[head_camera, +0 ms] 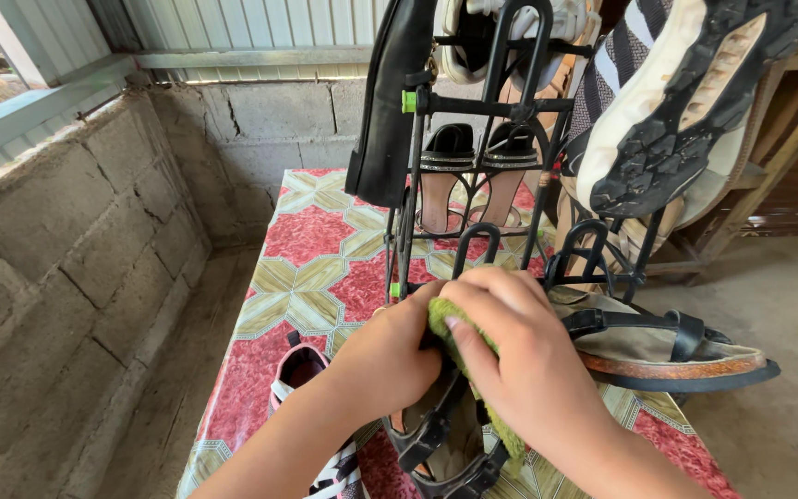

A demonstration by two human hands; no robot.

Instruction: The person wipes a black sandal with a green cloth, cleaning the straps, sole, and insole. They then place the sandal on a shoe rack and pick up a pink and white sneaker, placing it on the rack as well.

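Note:
My right hand (521, 356) presses a green cloth (473, 370) against a black strappy sandal (445, 444) low in the middle of the view. My left hand (390, 356) grips the upper end of that same sandal, fingers closed around it. A second matching sandal (667, 351) with a brown sole rests on a rung of the black metal shoe rack (501, 166) just right of my hands. Both hands touch each other over the sandal.
The rack stands on a table with a red and green patterned cover (311, 249) and holds a black shoe (394, 102), heeled sandals (473, 176) and a white sneaker (685, 102). A pink and white shoe (302, 379) lies by my left forearm. A grey block wall (66, 249) runs along the left.

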